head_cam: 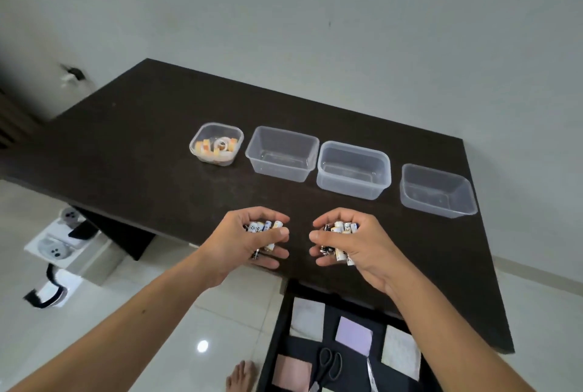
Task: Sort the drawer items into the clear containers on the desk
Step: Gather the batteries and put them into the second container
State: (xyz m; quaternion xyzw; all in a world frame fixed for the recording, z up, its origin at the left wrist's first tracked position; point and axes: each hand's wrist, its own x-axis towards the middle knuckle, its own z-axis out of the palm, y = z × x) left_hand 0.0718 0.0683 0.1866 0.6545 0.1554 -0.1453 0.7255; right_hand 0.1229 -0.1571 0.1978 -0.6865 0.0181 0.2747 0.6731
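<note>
My left hand (249, 241) grips a bundle of small batteries (264, 227) above the front edge of the dark desk (142, 139). My right hand (347, 246) grips a second bundle of batteries (342, 229) beside it. Behind them stand clear containers in a row: a small one (202, 134) holding tape rolls, then three larger ones that hold nothing, the left (281, 155), the middle (353, 169) and the right (437, 191). Below my hands the open black drawer (277, 328) shows paper pads, black scissors (329, 363) and a ruler.
A white box (63, 249) with round devices and a phone sits on the tiled floor left of the desk. A black and white strap (47, 294) lies near it. A bare foot (241, 376) shows beside the drawer. A wall socket (71, 76) is at the far left.
</note>
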